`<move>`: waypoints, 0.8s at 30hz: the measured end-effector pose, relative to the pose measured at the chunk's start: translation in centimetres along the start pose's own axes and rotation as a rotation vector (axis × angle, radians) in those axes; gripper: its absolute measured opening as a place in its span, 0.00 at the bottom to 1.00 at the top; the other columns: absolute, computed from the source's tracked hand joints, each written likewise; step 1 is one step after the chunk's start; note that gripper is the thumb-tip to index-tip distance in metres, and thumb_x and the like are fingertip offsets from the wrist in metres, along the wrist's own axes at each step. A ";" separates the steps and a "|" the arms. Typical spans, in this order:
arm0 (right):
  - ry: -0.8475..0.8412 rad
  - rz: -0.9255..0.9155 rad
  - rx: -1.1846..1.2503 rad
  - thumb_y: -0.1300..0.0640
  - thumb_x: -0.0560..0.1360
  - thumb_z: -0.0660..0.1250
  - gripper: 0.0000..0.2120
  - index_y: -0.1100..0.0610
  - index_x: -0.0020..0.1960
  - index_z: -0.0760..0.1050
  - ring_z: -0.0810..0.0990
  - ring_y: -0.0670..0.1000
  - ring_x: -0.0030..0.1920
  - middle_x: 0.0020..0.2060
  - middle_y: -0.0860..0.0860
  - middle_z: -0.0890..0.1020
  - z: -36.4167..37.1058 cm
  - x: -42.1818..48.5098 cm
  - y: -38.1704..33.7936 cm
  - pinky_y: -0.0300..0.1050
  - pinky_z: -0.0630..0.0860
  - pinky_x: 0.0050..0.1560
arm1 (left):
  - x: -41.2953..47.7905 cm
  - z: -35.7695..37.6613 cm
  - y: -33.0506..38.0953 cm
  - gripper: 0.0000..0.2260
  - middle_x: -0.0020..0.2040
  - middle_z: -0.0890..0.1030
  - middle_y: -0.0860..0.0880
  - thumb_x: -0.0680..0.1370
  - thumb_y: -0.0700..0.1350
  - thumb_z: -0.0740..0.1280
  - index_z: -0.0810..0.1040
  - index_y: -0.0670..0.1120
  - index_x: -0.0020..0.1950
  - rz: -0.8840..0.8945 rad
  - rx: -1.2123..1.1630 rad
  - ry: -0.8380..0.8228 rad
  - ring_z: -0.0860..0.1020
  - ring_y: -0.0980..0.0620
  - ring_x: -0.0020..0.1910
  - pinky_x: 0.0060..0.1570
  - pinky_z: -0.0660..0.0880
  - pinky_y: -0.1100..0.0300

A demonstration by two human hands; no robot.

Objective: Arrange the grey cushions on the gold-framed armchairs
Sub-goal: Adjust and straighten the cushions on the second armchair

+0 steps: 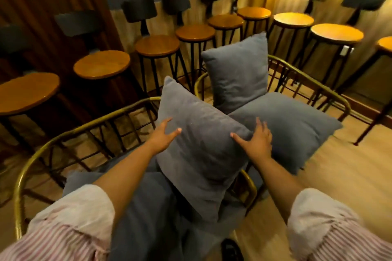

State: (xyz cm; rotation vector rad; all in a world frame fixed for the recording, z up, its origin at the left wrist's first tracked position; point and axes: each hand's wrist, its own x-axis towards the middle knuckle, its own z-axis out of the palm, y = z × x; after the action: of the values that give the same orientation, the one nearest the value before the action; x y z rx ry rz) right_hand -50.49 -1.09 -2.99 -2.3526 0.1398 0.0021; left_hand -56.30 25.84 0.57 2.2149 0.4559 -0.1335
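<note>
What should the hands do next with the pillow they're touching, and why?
Probably turn the near cushion square and lean it back against the near armchair frame. The left hand and right hand press its sides, and it stands tilted on a corner, while the far cushion already stands upright on its chair.

matt cloth cushion (203,150), gold metal frame (63,135)

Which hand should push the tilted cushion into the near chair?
Probably the right hand: it touches the cushion's outer edge by the chair's arm and can push inward. The left hand touches the inner edge.
</note>
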 end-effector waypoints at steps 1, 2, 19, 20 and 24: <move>0.064 0.070 0.125 0.37 0.62 0.75 0.54 0.51 0.78 0.49 0.52 0.61 0.76 0.78 0.55 0.52 0.9 -0.8 0.1 0.63 0.58 0.72 | 0.6 -0.3 -0.4 0.32 0.78 0.58 0.45 0.77 0.57 0.63 0.54 0.51 0.77 0.000 -0.003 -0.002 0.59 0.42 0.76 0.70 0.62 0.47; 0.133 0.129 0.260 0.41 0.61 0.78 0.58 0.52 0.78 0.45 0.50 0.60 0.77 0.78 0.56 0.48 1.8 -1.3 0.1 0.60 0.54 0.74 | 1.3 -0.4 -0.7 0.32 0.78 0.57 0.45 0.77 0.57 0.63 0.54 0.53 0.77 -0.007 -0.014 -0.008 0.59 0.42 0.76 0.70 0.63 0.47; 0.295 0.323 0.721 0.51 0.60 0.81 0.57 0.49 0.75 0.46 0.63 0.59 0.73 0.75 0.57 0.60 9.5 8.0 3.7 0.57 0.62 0.73 | 19.4 0.7 -3.8 0.39 0.79 0.51 0.48 0.75 0.61 0.63 0.43 0.57 0.78 -0.149 -0.293 -0.045 0.55 0.39 0.77 0.72 0.57 0.41; 0.298 0.323 0.722 0.51 0.60 0.80 0.56 0.50 0.75 0.46 0.64 0.59 0.72 0.74 0.58 0.60 9.9 8.5 4.0 0.56 0.62 0.73 | 20.4 0.6 -4.1 0.41 0.79 0.51 0.48 0.73 0.61 0.65 0.43 0.58 0.78 -0.151 -0.315 -0.040 0.56 0.39 0.76 0.72 0.58 0.41; 0.288 0.302 0.725 0.53 0.63 0.78 0.53 0.50 0.76 0.46 0.65 0.59 0.72 0.74 0.58 0.61 11.2 10.3 5.6 0.54 0.64 0.70 | 23.3 0.5 -6.5 0.39 0.78 0.58 0.49 0.71 0.60 0.68 0.51 0.57 0.77 -0.177 -0.447 -0.008 0.60 0.40 0.75 0.70 0.60 0.41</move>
State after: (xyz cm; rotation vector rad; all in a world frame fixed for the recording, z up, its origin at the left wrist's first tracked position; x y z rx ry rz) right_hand -40.34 1.85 -15.26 -1.5808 0.5399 -0.2064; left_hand -37.01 35.65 -10.29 1.7352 0.6121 -0.1209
